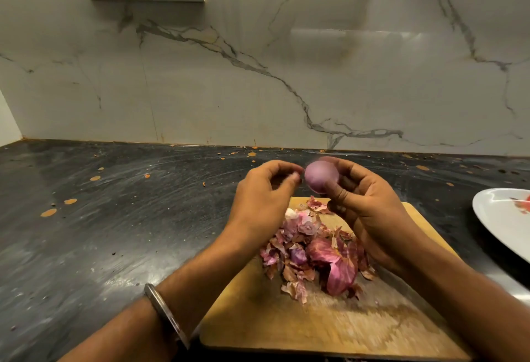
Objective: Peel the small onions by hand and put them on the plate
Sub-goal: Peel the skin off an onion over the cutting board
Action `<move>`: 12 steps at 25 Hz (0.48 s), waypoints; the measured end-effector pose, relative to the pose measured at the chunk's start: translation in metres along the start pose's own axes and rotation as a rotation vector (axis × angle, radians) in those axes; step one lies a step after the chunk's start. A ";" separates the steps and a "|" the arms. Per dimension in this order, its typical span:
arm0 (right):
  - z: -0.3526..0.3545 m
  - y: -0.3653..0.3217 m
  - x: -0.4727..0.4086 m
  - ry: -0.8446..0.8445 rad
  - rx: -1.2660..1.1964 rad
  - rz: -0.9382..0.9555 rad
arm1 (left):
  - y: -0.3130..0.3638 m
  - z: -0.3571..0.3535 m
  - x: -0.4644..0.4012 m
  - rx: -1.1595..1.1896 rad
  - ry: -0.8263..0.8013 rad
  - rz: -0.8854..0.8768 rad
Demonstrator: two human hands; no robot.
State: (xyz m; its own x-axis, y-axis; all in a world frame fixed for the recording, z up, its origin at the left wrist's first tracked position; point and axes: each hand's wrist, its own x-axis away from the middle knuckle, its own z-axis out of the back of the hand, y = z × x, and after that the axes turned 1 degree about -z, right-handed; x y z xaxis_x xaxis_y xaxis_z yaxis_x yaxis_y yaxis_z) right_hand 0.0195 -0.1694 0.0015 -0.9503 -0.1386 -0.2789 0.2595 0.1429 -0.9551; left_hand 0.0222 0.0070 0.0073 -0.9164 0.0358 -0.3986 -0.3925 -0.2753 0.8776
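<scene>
Above cutting board [329, 330], right hand [370, 206] grips onion [320, 175].

— Where does the single head view sit?
— Above the counter's [114, 218] near edge, looking forward and down, close over the cutting board [286, 324].
— How far does it reach?
— To the marble backsplash [258, 89] along the counter's far edge.

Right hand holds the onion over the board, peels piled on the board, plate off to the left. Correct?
Not quite. The plate is off to the right, at the frame's edge, as the head view shows. The rest stands: the right hand holds the onion over the board, peels piled on the board.
</scene>
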 end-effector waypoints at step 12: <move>0.002 0.002 0.001 0.004 0.117 0.118 | 0.002 0.002 -0.001 0.206 -0.067 -0.038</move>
State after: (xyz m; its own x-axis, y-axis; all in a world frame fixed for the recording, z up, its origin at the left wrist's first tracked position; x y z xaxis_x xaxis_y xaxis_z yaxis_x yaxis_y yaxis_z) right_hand 0.0197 -0.1714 -0.0009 -0.9127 -0.1233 -0.3896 0.3874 0.0429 -0.9209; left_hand 0.0225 0.0082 0.0097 -0.9012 0.1085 -0.4196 -0.4280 -0.0704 0.9011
